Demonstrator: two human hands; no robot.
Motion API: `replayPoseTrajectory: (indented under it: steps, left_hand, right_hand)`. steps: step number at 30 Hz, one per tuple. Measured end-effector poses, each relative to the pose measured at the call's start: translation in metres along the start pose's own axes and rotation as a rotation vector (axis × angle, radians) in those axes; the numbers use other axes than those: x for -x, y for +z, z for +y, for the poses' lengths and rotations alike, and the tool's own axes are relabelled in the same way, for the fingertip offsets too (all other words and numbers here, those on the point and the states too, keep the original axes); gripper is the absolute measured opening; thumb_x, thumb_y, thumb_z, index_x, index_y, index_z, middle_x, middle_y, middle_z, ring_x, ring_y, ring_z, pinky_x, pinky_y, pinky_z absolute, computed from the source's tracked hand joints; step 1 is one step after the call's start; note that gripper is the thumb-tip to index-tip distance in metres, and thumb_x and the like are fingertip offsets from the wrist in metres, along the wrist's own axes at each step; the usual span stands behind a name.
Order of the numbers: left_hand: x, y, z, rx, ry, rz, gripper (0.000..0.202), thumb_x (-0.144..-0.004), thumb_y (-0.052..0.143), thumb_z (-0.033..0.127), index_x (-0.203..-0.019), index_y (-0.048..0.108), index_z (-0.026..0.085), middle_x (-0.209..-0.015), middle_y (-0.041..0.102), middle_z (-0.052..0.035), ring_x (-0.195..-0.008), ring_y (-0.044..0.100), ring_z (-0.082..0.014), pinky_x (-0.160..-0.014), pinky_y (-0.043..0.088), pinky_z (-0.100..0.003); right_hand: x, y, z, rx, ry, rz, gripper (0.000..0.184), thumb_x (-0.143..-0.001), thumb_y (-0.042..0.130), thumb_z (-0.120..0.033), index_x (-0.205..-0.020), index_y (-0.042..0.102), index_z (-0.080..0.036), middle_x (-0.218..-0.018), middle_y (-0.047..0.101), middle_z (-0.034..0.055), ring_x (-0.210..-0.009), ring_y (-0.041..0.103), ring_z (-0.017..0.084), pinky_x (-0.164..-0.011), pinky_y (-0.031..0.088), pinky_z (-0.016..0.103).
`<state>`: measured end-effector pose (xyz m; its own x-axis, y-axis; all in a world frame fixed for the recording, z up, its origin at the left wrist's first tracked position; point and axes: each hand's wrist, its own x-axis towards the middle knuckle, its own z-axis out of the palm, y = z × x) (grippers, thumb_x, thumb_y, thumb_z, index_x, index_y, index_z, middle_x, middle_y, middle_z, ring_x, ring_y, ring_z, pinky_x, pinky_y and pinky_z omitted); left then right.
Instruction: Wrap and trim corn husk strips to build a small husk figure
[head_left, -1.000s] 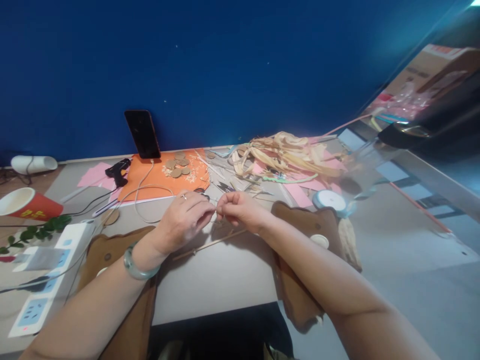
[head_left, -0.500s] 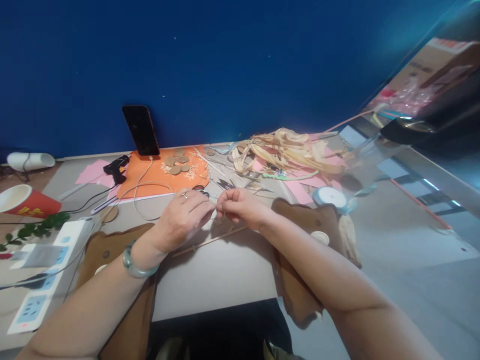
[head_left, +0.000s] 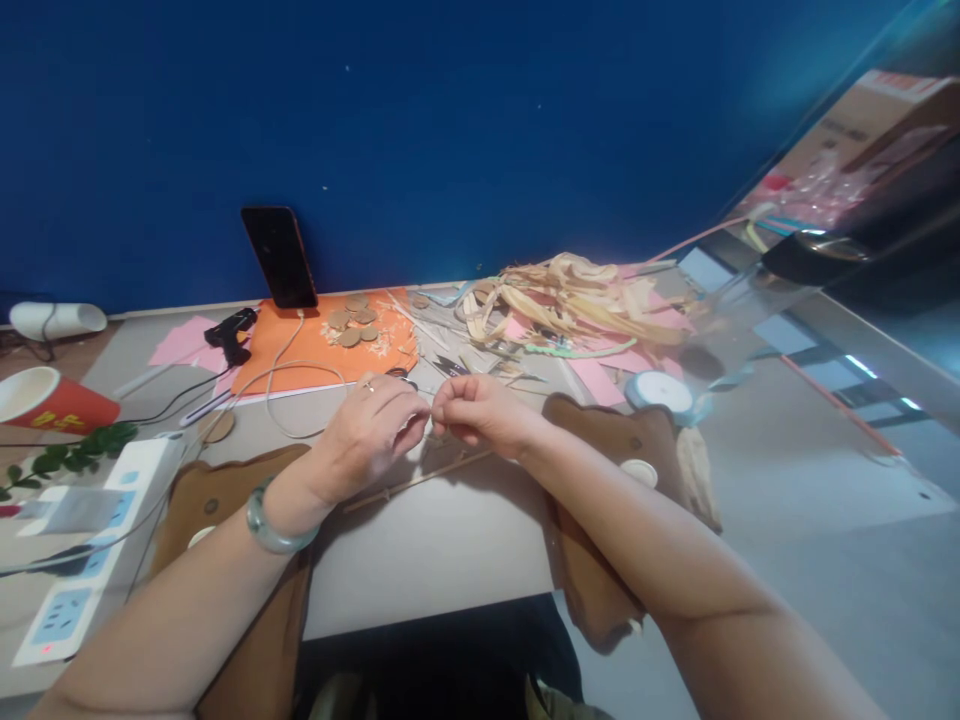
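Note:
My left hand (head_left: 375, 425) and my right hand (head_left: 480, 412) meet fingertip to fingertip over the table. Both are closed in a pinch. Whatever lies between the fingertips is too small to name. Just below them a thin, pale stick (head_left: 416, 482) lies slantwise on the tabletop. Scissors (head_left: 451, 367) rest beyond my fingers, their blades pointing toward the back; the handles are partly hidden behind my left hand. Under each forearm is a brown, wavy-edged pad, the left pad (head_left: 247, 480) and the right pad (head_left: 604, 430).
A heap of dried husk strips (head_left: 570, 295) lies at the back right, near a ribbon spool (head_left: 661, 397). Wooden discs (head_left: 349, 338) sit on orange paper (head_left: 292, 365). A phone (head_left: 279, 258) leans on the blue wall. A glue gun (head_left: 231, 338), red cup (head_left: 56, 400) and power strip (head_left: 105, 540) stand left.
My left fingers have shifted slightly, with a little more gap showing beneath them. My right hand stays nearly still, and the things on the table have not moved.

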<state>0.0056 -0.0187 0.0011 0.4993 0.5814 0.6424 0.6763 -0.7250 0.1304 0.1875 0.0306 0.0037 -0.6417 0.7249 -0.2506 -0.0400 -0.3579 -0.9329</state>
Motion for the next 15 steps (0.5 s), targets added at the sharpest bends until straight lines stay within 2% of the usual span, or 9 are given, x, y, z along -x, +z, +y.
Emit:
replayPoseTrajectory:
  steps: [5,15]
  left_hand:
    - [-0.0011,-0.0012,0.0008,0.171,-0.092,0.003,0.006,-0.087,0.054,0.015,-0.090,0.058,0.018,-0.084,0.064,-0.0057,-0.080,0.058,-0.0165,-0.073,0.047,-0.031]
    - [-0.0064,-0.0007,0.0065,0.503,-0.348,0.011,0.006,-0.083,0.058,0.016,-0.076,0.060,0.017,-0.074,0.064,-0.0031,-0.071,0.059,-0.0139,-0.068,0.046,-0.027]
  right_hand:
    - [0.0013,-0.0006,-0.0008,-0.024,0.005,-0.027,0.007,-0.061,0.065,-0.018,-0.061,0.060,-0.013,-0.053,0.066,-0.0001,-0.031,0.039,0.001,-0.031,0.023,0.013]
    - [0.0015,-0.0034,0.0001,-0.092,0.023,-0.118,0.007,-0.062,0.066,-0.018,-0.062,0.061,-0.013,-0.054,0.066,-0.0011,-0.031,0.040,0.001,-0.031,0.021,0.013]
